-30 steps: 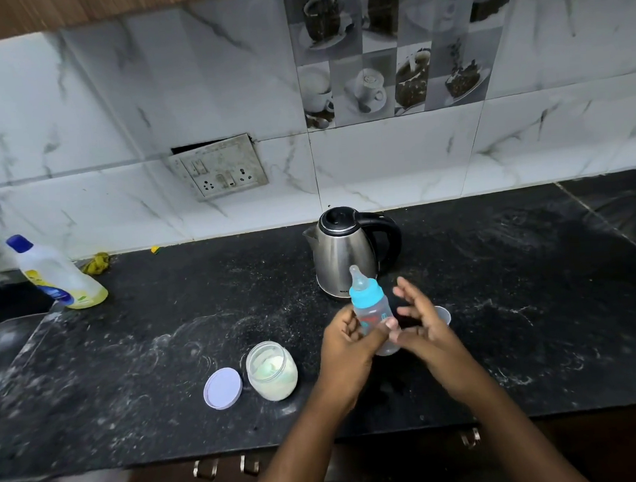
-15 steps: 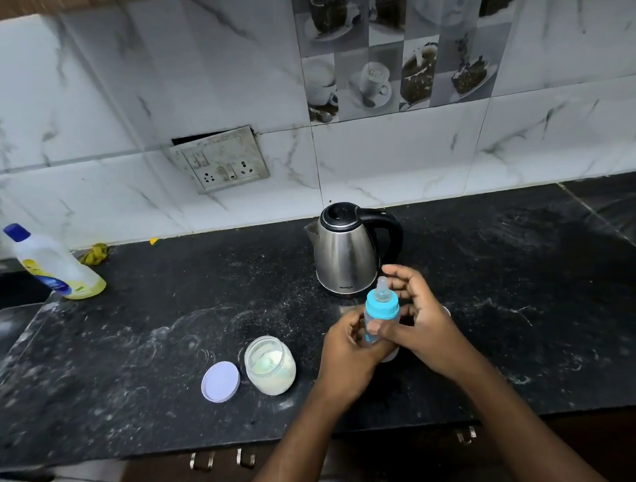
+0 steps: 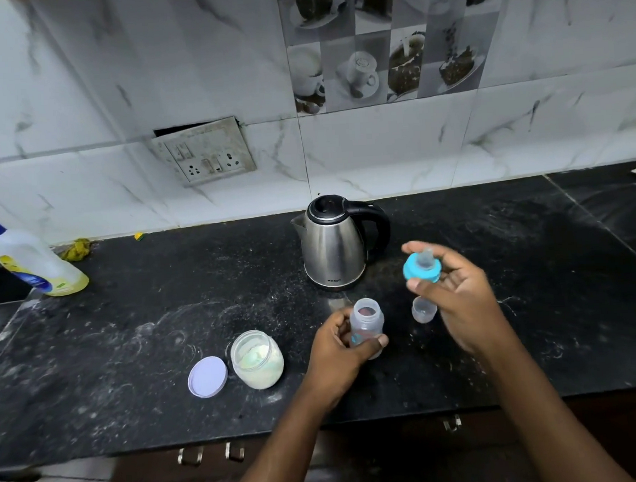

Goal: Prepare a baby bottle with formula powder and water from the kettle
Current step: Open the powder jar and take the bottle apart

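Observation:
My left hand point(image 3: 337, 354) grips the clear baby bottle point(image 3: 366, 321), which stands upright with its mouth uncovered. Up and to the right, my right hand point(image 3: 455, 296) pinches the blue ring with its teat point(image 3: 422, 267), lifted off the bottle. A small clear cap point(image 3: 423, 309) sits on the black counter point(image 3: 147, 323) under that hand. The steel kettle point(image 3: 333, 245) stands just behind the bottle, lid shut. To the left of the bottle is an uncovered jar of pale formula powder point(image 3: 257, 359), and its lilac lid point(image 3: 207, 376) lies flat beside it.
A white and yellow bottle with a blue cap point(image 3: 34, 261) leans at the far left by the sink edge. A yellow scrap point(image 3: 75, 249) lies against the wall. A wall socket plate point(image 3: 205, 154) hangs loose above the counter. Drawer handles point(image 3: 209, 453) line the front edge.
My right hand unscrewed the blue teat ring and lifted it up and to the right. The bottle stays in my left hand, now with its mouth uncovered.

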The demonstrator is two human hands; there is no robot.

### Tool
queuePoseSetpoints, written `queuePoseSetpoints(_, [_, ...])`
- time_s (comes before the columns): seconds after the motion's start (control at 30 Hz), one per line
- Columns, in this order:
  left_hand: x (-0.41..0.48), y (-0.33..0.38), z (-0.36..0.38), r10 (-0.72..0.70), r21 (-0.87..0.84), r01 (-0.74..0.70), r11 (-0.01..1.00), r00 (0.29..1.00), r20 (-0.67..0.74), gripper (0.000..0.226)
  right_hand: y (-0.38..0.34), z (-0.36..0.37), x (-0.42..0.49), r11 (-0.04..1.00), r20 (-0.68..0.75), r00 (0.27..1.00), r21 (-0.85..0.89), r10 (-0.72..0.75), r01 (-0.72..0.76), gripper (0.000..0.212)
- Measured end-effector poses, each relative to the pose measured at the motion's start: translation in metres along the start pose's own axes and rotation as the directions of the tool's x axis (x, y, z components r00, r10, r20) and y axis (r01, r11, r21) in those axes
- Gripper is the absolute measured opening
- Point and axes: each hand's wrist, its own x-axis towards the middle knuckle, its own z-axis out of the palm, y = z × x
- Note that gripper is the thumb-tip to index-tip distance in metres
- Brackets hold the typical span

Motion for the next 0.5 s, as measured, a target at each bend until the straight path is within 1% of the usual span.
queuePoseSetpoints(0.07, [0.001, -0.012, -0.003, -0.019, 0.029, 0.019, 0.999, 1.000, -0.017, 0.048, 0.004, -0.023, -0.004, 0.996, -0.084, 0.996, -0.084, 0.023, -0.030, 0.042])
queuePoseSetpoints(0.13, [0.001, -0.023, -0.004, -0.019, 0.069, 0.021, 0.997, 0.999, -0.031, 0.049, 0.018, -0.043, -0.014, 0.973, -0.142, 0.986, -0.202, 0.088, -0.116, 0.039])
queuePoseSetpoints(0.2, [0.002, -0.033, -0.003, -0.009, 0.108, 0.013, 0.994, 0.999, -0.040, 0.051, 0.038, -0.055, -0.027, 0.920, -0.167, 0.972, -0.329, 0.162, -0.210, 0.041])
queuePoseSetpoints(0.27, [0.003, -0.041, -0.004, -0.002, 0.148, 0.008, 0.989, 0.999, -0.040, 0.052, 0.062, -0.063, -0.039, 0.867, -0.194, 0.962, -0.425, 0.192, -0.259, 0.040])
queuePoseSetpoints(0.4, [0.004, -0.052, -0.004, -0.009, 0.206, 0.015, 0.978, 0.999, -0.032, 0.051, 0.103, -0.067, -0.052, 0.694, -0.204, 0.972, -0.682, 0.120, -0.229, 0.042])
queuePoseSetpoints(0.47, [0.005, -0.056, -0.003, -0.012, 0.230, 0.019, 0.973, 0.999, -0.033, 0.051, 0.121, -0.067, -0.054, 0.616, -0.206, 0.975, -0.759, 0.081, -0.212, 0.045])
queuePoseSetpoints(0.5, [0.005, -0.057, -0.003, -0.016, 0.243, 0.022, 0.970, 0.999, -0.029, 0.051, 0.128, -0.066, -0.055, 0.561, -0.221, 0.971, -0.794, 0.087, -0.231, 0.046])
